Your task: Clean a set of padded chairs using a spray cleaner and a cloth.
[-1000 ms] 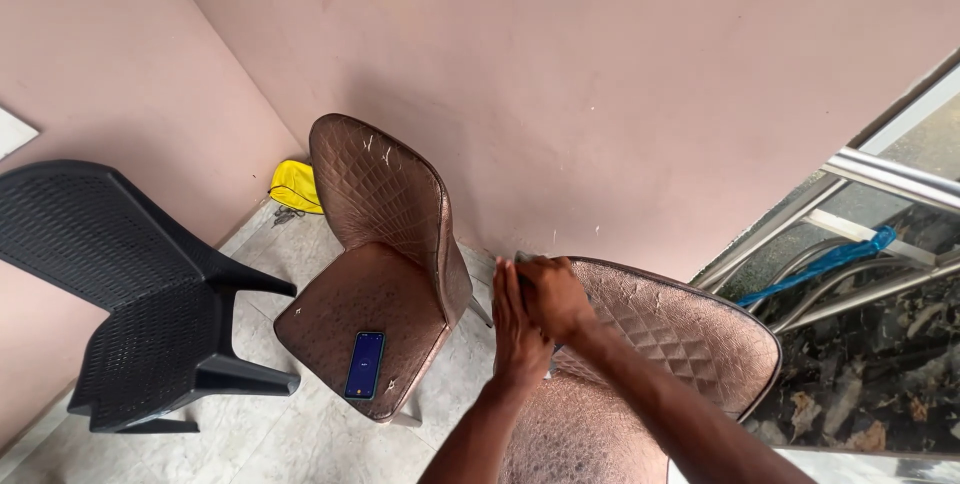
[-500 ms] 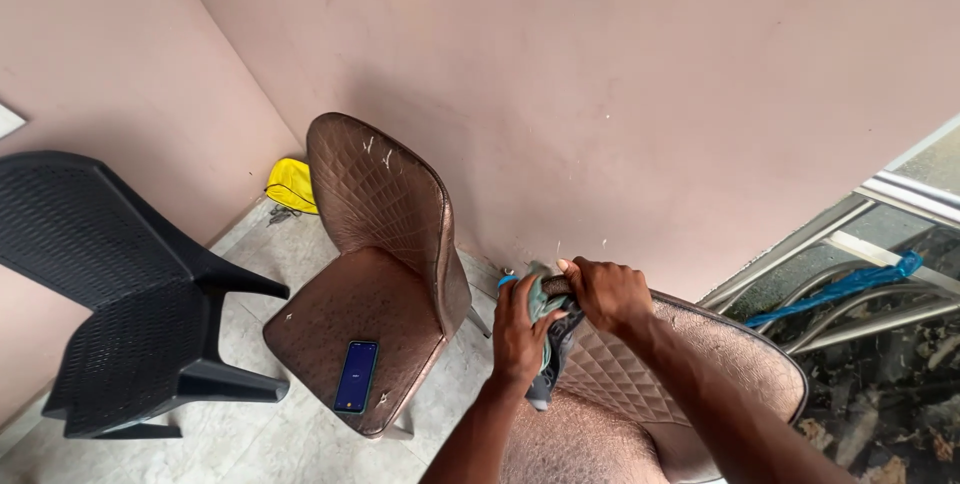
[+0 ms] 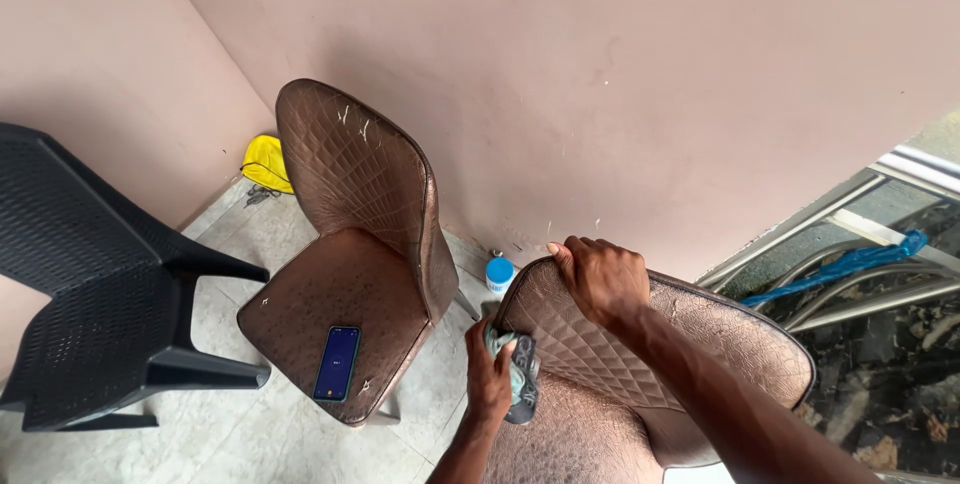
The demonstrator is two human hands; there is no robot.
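Brown and shiny, the near chair (image 3: 640, 344) fills the lower right of the frame, and both hands are on it. The right hand (image 3: 600, 279) curls over the top edge of the chair back and grips it tight. The left hand (image 3: 490, 379) is closed around a grey-green cloth (image 3: 520, 384) and presses it on the left edge of the chair, low in the middle of the frame.

To rub well, it looks best to keep the top hand firm so the chair does not wobble, and to push the cloth into the little stitched lines where dirt may hide.

One small white tub with a blue lid (image 3: 499, 272) stands on the floor (image 3: 250, 244), just behind the chair near the wall. Its lid is on, so what is inside cannot be seen.

At the middle left is a second brown chair (image 3: 350, 234) with a phone (image 3: 337, 362) lying on its seat.
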